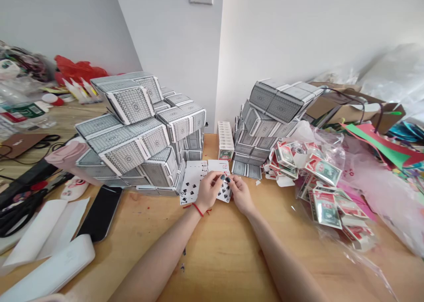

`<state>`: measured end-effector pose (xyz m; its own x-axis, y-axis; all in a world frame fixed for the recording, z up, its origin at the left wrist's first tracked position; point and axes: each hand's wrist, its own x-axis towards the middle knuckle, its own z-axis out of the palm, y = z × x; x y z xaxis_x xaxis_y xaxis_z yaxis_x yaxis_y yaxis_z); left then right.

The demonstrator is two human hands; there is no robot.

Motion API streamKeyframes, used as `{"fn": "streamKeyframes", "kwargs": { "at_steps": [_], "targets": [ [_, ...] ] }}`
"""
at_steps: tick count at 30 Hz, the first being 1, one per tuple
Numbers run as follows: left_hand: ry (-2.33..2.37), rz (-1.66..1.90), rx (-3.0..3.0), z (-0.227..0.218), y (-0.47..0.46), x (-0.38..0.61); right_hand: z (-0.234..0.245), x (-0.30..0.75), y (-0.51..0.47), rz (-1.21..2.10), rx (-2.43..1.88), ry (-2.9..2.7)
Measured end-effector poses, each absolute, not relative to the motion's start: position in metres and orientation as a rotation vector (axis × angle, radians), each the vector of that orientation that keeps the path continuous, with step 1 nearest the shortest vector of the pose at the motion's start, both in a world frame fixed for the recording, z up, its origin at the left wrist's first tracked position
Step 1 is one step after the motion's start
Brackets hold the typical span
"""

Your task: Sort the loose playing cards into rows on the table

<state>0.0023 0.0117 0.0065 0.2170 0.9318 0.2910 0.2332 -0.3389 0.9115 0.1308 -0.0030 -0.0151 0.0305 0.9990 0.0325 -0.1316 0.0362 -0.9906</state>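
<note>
My left hand (208, 190), with a red string at the wrist, and my right hand (241, 193) meet at the middle of the wooden table (218, 253). Both pinch a fan of playing cards (192, 182) held face up, showing spades and a few red pips. The fingers of both hands are closed on the cards' lower edges. Just behind the cards stands an upright white card box (225, 141).
A tall pile of grey patterned card boxes (132, 134) rises on the left, a second pile (271, 112) on the right. Loose red-and-green flat cartons (318, 178) lie in clear plastic at right. A black phone (101, 212), white papers (43, 235) and clutter are at left.
</note>
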Motion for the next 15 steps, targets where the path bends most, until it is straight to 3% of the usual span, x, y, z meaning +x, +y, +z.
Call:
{"fn": "streamKeyframes", "kwargs": {
  "at_steps": [15],
  "targets": [
    [1.255,1.127,1.755,-0.0030,0.0155,0.0082,-0.0151,0.1294,-0.0036,1.057,-1.170,-1.250]
  ]
}}
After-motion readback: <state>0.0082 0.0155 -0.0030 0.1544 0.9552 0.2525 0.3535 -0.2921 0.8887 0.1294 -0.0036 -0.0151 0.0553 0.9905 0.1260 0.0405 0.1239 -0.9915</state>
